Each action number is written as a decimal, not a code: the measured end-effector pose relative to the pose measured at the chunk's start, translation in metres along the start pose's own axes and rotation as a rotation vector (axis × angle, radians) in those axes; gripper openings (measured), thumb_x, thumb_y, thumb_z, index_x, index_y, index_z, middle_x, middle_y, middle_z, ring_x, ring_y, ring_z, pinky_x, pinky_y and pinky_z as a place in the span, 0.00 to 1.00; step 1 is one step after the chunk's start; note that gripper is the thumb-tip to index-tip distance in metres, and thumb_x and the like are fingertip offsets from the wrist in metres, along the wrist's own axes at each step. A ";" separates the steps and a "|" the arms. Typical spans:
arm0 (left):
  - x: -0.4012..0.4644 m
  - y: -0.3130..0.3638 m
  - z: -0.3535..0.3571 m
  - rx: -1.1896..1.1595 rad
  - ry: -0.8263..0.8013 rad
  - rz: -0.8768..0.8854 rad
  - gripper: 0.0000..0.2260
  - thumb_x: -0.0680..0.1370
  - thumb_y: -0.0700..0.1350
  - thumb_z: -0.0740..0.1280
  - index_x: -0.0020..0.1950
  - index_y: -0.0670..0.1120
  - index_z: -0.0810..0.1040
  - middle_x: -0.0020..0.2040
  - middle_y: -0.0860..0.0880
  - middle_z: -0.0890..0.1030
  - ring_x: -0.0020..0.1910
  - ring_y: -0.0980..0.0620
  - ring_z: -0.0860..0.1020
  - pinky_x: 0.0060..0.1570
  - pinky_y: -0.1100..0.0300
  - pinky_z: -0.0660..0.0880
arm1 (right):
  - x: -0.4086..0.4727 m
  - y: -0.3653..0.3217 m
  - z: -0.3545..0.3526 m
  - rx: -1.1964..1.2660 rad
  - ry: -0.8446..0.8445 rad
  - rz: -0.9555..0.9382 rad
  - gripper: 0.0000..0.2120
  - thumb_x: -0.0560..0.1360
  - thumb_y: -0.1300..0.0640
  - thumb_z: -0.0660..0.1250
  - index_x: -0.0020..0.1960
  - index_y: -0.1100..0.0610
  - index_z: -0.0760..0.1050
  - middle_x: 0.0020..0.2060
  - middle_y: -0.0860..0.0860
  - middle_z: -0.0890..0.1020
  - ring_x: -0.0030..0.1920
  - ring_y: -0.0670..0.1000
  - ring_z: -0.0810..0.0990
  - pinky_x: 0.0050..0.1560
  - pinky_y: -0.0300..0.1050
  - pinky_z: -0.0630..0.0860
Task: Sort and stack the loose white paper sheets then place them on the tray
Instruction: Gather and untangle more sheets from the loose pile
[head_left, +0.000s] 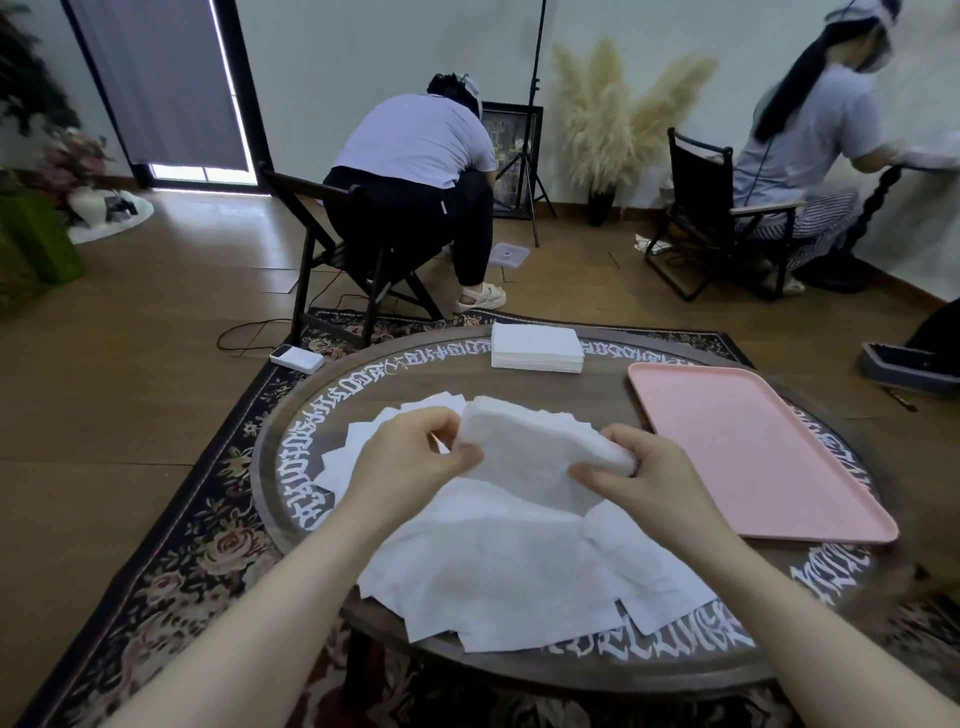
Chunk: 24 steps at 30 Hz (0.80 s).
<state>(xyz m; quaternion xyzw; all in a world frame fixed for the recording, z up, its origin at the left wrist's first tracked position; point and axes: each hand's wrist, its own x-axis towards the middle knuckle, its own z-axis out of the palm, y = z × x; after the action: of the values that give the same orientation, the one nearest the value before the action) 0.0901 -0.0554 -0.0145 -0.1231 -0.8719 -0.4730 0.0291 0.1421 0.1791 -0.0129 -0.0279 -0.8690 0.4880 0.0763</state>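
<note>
Gathering a bundle of white sheets (535, 447) above the round table (597, 670), both hands grasp it from opposite ends: the left hand (410, 462) pinches the bundle's left edge between thumb and curled fingers, and the right hand (644, 478) has its fingers curled round the bundle's lower right end. The bundle's long axis runs from upper left to lower right, roughly between the two hands, and it is held clear of the loose sheets (509, 566) that lie fanned and overlapping on the table beneath and towards the wearer. The pink tray (748, 452) lies to the right of the bundle, just beside the right hand and well apart from the left, its long side running away from the wearer; by this layout the right hand is the nearer one for any transfer to the tray. A squared stack of sheets (537, 347) sits at the far edge of the table, beyond the bundle and left of the tray's far corner. Both forearms reach forward from the lower edge of the view, converging on the bundle, palms turned down. The tray holds nothing yet, so sorting appears unfinished.
</note>
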 end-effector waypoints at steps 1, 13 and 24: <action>0.000 -0.003 0.001 0.052 0.014 -0.001 0.06 0.73 0.45 0.74 0.37 0.51 0.79 0.31 0.65 0.77 0.30 0.62 0.71 0.34 0.59 0.65 | 0.001 0.003 0.002 -0.019 0.009 -0.035 0.08 0.71 0.59 0.74 0.37 0.52 0.77 0.30 0.46 0.78 0.32 0.47 0.74 0.35 0.47 0.67; 0.004 -0.041 0.026 -0.277 -0.075 -0.162 0.04 0.72 0.40 0.75 0.44 0.47 0.83 0.36 0.50 0.82 0.31 0.54 0.75 0.38 0.57 0.73 | 0.012 0.035 0.018 0.042 -0.100 0.060 0.11 0.70 0.59 0.77 0.48 0.47 0.81 0.42 0.49 0.84 0.37 0.50 0.76 0.42 0.46 0.74; 0.016 -0.046 0.023 -0.163 -0.151 -0.112 0.08 0.77 0.41 0.69 0.43 0.54 0.84 0.41 0.48 0.84 0.38 0.53 0.77 0.43 0.51 0.75 | 0.020 0.041 0.022 0.064 -0.068 0.112 0.07 0.72 0.58 0.74 0.42 0.45 0.82 0.34 0.41 0.83 0.33 0.39 0.77 0.36 0.30 0.71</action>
<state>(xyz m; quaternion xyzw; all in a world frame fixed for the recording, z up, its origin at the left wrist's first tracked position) 0.0653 -0.0571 -0.0621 -0.1113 -0.8358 -0.5327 -0.0730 0.1174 0.1843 -0.0570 -0.0576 -0.8522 0.5197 0.0202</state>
